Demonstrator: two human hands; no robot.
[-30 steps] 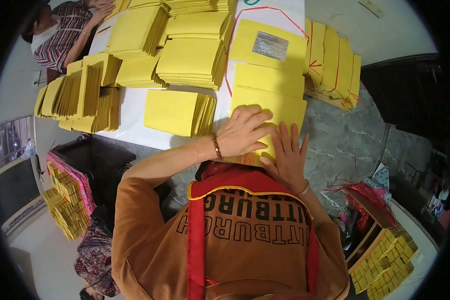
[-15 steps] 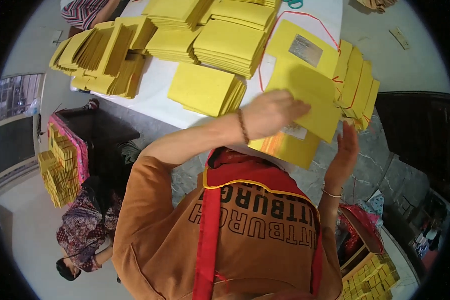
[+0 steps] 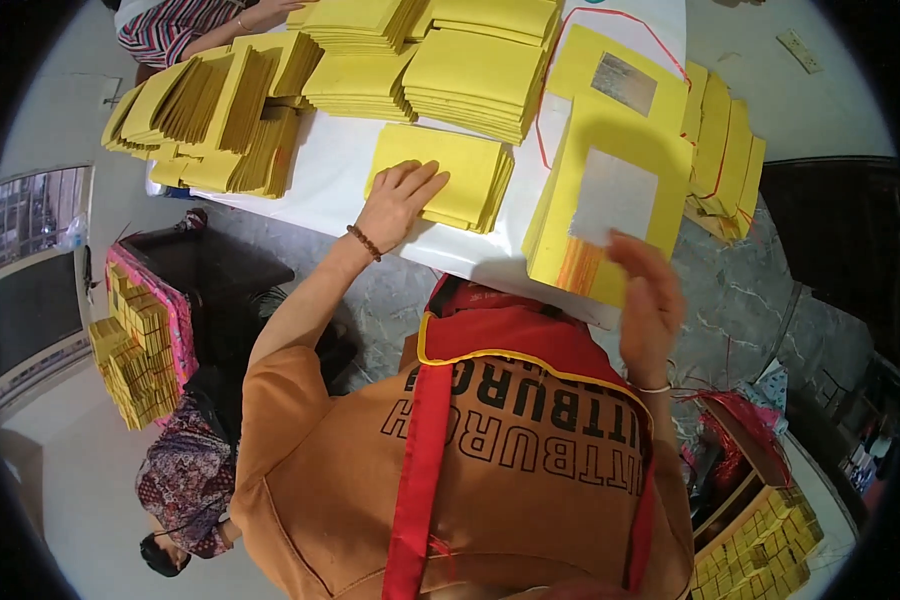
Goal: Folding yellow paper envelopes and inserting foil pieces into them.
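Note:
My left hand [image 3: 402, 200] lies flat, fingers apart, on top of a short stack of folded yellow paper [image 3: 460, 165] at the table's near edge. To the right is a pile of flat yellow paper sheets [image 3: 552, 222]. Its top sheet bears a silver square [image 3: 618, 192] and an orange patch [image 3: 582, 266]. My right hand [image 3: 652, 300] is at the pile's near right corner, slightly blurred, with stretched fingers and nothing seen in them. Beyond the pile lies another yellow sheet with a smaller silver patch [image 3: 624, 84]. A thin red string [image 3: 660, 42] curves around its far side.
Taller stacks of folded yellow paper [image 3: 478, 75] fill the table's far left. Red-tied yellow bundles [image 3: 715, 150] stand at its right edge. A person's arm [image 3: 260, 18] reaches in at the far left; another person [image 3: 188, 475] is at the lower left, near a pink-rimmed bin [image 3: 178, 310].
My left hand has swung left from the sheets onto the folded stack. The folded yellow piece over the pile is gone from there, uncovering the silver square. My right hand has come in leftward.

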